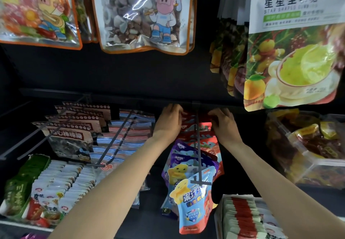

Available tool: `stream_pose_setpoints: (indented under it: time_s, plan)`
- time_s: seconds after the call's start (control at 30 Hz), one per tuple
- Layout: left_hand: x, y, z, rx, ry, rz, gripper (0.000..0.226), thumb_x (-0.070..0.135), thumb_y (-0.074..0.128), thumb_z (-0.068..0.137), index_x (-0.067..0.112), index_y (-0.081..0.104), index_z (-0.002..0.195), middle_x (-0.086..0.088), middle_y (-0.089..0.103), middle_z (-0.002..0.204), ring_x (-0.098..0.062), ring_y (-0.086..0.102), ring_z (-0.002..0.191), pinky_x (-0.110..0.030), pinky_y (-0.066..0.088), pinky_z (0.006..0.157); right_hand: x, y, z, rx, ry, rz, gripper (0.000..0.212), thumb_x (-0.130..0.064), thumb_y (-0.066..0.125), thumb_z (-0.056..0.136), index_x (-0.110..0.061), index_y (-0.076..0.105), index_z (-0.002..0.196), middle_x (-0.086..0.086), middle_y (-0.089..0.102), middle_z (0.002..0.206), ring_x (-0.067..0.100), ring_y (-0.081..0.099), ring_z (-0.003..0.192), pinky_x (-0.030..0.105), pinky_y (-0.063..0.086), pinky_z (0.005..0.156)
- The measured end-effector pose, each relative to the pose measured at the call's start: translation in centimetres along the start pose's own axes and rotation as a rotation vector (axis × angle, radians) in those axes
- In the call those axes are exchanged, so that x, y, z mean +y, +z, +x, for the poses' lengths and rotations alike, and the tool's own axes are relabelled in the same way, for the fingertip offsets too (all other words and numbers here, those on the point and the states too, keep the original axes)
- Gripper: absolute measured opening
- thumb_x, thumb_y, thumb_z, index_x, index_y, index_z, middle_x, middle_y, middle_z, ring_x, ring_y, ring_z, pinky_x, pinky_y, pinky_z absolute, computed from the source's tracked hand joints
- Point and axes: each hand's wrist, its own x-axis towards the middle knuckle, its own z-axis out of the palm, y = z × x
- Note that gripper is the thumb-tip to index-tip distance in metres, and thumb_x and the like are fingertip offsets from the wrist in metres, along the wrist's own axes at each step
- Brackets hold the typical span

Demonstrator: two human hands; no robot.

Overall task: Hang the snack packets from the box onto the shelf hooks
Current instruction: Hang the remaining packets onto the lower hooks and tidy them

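Note:
A long dark shelf hook runs toward me from the back rail, carrying a row of snack packets. Red packets hang at the back, purple ones in the middle, and a blue packet with a yellow star figure at the front tip. My left hand reaches to the rear of the hook and grips the left edge of the red packets. On the other side, my right hand holds their right edge. The box is not in view.
Two more hooks on the left hold striped and brown packets. Large bags hang above, a white gummy bag at upper right. Trays of sachets sit lower left, a carton lower right, a clear bin at right.

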Motion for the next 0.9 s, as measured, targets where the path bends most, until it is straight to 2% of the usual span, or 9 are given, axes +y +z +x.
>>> stream_pose_setpoints:
  time_s: [0.07, 0.1, 0.2, 0.27, 0.47, 0.6, 0.73, 0.8, 0.9]
  plan:
    - [0.4, -0.3, 0.0, -0.085, 0.148, 0.073, 0.035, 0.018, 0.038, 0.100, 0.011, 0.044, 0.134, -0.005, 0.045, 0.137, -0.020, 0.044, 0.124, -0.030, 0.039, 0.101, 0.2, -0.6, 0.0, -0.111, -0.091, -0.096, 0.045, -0.005, 0.049, 0.094, -0.016, 0.046, 0.138, 0.006, 0.041, 0.142, 0.024, 0.034, 0.134, 0.035, 0.039, 0.102]
    - [0.5, -0.4, 0.0, -0.152, 0.167, 0.087, 0.040, 0.021, 0.036, 0.101, 0.012, 0.038, 0.140, -0.005, 0.039, 0.144, -0.019, 0.039, 0.131, -0.032, 0.035, 0.107, 0.4, -1.0, -0.1, -0.192, -0.121, -0.129, 0.052, -0.007, 0.050, 0.094, -0.019, 0.038, 0.144, 0.003, 0.035, 0.148, 0.022, 0.029, 0.138, 0.035, 0.037, 0.106]
    - [0.1, -0.6, 0.3, -0.314, 0.107, 0.131, 0.049, 0.029, 0.027, 0.103, 0.014, 0.020, 0.149, -0.002, 0.020, 0.156, -0.016, 0.019, 0.143, -0.032, 0.019, 0.116, 0.4, -1.5, -0.2, -0.409, -0.111, -0.202, 0.071, -0.019, 0.057, 0.093, -0.024, 0.017, 0.151, -0.003, 0.015, 0.158, 0.020, 0.019, 0.144, 0.036, 0.032, 0.112]
    - [0.1, -0.5, 0.3, -0.358, 0.094, 0.175, 0.050, 0.032, 0.023, 0.104, 0.014, 0.017, 0.150, 0.000, 0.014, 0.158, -0.014, 0.012, 0.145, -0.030, 0.014, 0.117, 0.3, -1.4, -0.4, -0.449, -0.092, -0.241, 0.079, -0.024, 0.059, 0.091, -0.026, 0.010, 0.152, -0.006, 0.008, 0.159, 0.020, 0.017, 0.144, 0.037, 0.032, 0.112]
    - [0.3, -0.6, 0.2, -0.401, 0.036, 0.109, 0.049, 0.030, 0.022, 0.104, 0.012, 0.018, 0.150, 0.000, 0.011, 0.158, -0.012, 0.009, 0.145, -0.026, 0.009, 0.116, 0.6, -1.2, -0.4, -0.448, -0.092, -0.288, 0.079, -0.021, 0.056, 0.094, -0.027, 0.004, 0.152, -0.007, 0.004, 0.160, 0.017, 0.015, 0.145, 0.033, 0.030, 0.111]
    - [0.3, -0.4, 0.1, -0.433, 0.011, 0.074, 0.048, 0.028, 0.021, 0.104, 0.012, 0.018, 0.150, 0.001, 0.008, 0.159, -0.010, 0.006, 0.145, -0.022, 0.004, 0.114, 0.5, -1.3, 0.0, -0.466, -0.098, -0.261, 0.076, -0.020, 0.056, 0.094, -0.025, 0.008, 0.152, -0.002, 0.011, 0.159, 0.018, 0.017, 0.145, 0.031, 0.025, 0.113]
    - [0.3, -0.9, 0.0, -0.397, 0.001, -0.008, 0.046, 0.028, 0.028, 0.103, 0.015, 0.028, 0.147, 0.003, 0.012, 0.158, -0.014, 0.014, 0.144, -0.026, 0.012, 0.116, -0.3, -2.4, -0.1, -0.430, -0.044, -0.067, 0.058, -0.017, 0.046, 0.098, -0.020, 0.021, 0.150, 0.004, 0.021, 0.157, 0.020, 0.022, 0.143, 0.028, 0.023, 0.115]
    - [0.5, -1.5, -0.5, -0.322, -0.009, -0.057, 0.042, 0.026, 0.032, 0.102, 0.015, 0.037, 0.142, 0.000, 0.024, 0.154, -0.015, 0.026, 0.140, -0.025, 0.021, 0.112, -0.6, -2.9, -0.5, -0.285, -0.040, 0.046, 0.047, -0.012, 0.041, 0.099, -0.018, 0.035, 0.146, 0.006, 0.034, 0.151, 0.020, 0.033, 0.138, 0.022, 0.026, 0.109]
    - [0.6, -2.4, -1.6, -0.210, -0.048, -0.079, 0.028, 0.022, 0.040, 0.100, 0.012, 0.053, 0.123, -0.007, 0.048, 0.128, -0.019, 0.050, 0.116, -0.023, 0.037, 0.090, -1.1, -3.5, -1.9, -0.143, -0.036, 0.191, 0.033, -0.008, 0.048, 0.096, -0.013, 0.058, 0.128, 0.005, 0.059, 0.124, 0.014, 0.056, 0.113, 0.005, 0.036, 0.088]
